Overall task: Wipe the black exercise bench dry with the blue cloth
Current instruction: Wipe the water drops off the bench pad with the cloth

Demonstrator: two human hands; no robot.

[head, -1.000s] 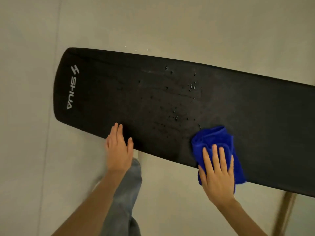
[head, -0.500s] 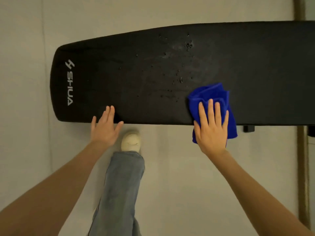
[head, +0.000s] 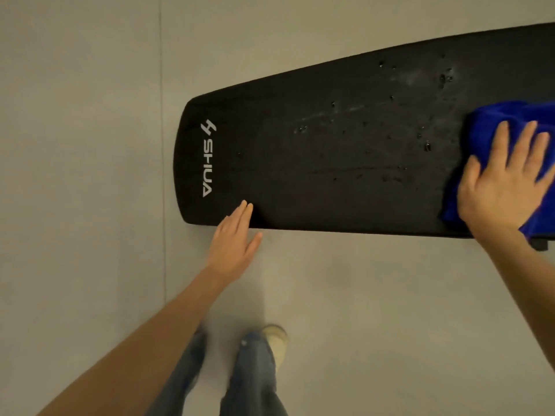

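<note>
On my feed the long black padded exercise bench (head: 300,163) ran from mid-frame to the right edge, with water droplets (head: 426,145) scattered over its right half and white SHUA lettering (head: 207,163) at its rounded left end. The right hand (head: 507,181) lay flat, fingers spread, pressing the bunched blue cloth (head: 492,115) onto the bench at the frame's right edge. The left hand (head: 232,244) was wide too, its straight fingertips touching the bench's near edge, lower right of the lettering.
</note>
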